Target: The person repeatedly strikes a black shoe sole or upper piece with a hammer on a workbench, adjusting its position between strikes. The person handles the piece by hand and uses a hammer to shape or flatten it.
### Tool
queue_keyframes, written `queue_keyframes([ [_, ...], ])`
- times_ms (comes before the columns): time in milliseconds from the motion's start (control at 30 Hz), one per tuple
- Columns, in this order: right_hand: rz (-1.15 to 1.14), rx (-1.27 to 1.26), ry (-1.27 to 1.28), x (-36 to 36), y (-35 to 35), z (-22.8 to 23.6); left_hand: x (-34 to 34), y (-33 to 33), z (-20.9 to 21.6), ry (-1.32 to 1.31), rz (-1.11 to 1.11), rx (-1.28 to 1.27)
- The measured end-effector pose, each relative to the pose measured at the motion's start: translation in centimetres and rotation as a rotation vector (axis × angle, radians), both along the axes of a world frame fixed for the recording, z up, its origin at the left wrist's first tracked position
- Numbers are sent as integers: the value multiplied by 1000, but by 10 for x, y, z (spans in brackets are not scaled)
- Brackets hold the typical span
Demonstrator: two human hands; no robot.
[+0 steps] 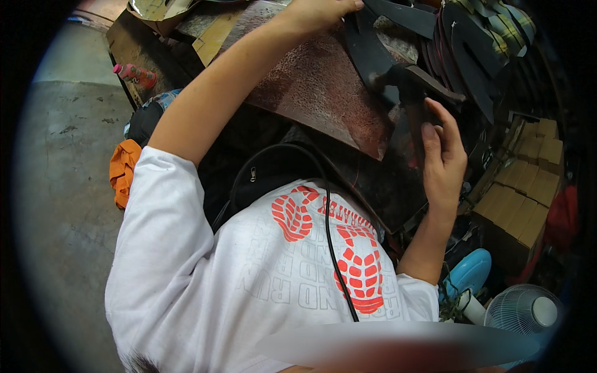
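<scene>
My right hand [444, 158] is closed at the handle of a hammer [413, 127]; its dark head is uppermost, above the near right part of the worktop. At the top edge of the view, my left hand [320, 13] reaches across the worktop [311, 93], a reddish-brown, pitted slab. Its fingers are together at the edge of a black curved piece [360, 46], thin and flat, and the view's edge cuts part of them off. Just right of the hammer stand several black curved pieces [463, 53], stacked on edge.
Yellow-green plaid pieces [510, 31] lie at the far right. Brown boxes [519, 180] are stacked on the right, above a blue round object [467, 273] and a fan [528, 311]. A pink-capped bottle [137, 76] and orange cloth [124, 168] are left. A black cable [329, 230] crosses my front.
</scene>
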State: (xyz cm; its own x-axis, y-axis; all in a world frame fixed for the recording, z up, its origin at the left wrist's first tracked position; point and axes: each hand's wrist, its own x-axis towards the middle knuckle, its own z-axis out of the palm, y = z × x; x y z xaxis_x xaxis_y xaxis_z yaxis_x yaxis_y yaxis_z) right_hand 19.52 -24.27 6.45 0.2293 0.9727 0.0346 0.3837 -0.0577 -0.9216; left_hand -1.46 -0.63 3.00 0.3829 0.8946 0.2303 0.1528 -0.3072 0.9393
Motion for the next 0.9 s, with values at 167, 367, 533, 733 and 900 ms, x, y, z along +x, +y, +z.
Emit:
queue_keyframes([
  [167,-21,135,-325,7,4,5,-2,26,-5,-19,-26,-153],
  [367,13,11,-377,3,6,-5,-5,28,-7,93,-11,-48],
  [533,22,97,-468,3,1,-8,-5,24,-12,-18,-137,-113],
  [733,-9,27,-495,-3,5,-12,0,7,3,75,115,260],
  [900,-36,-6,-524,-6,3,-13,4,-32,17,-87,40,123],
])
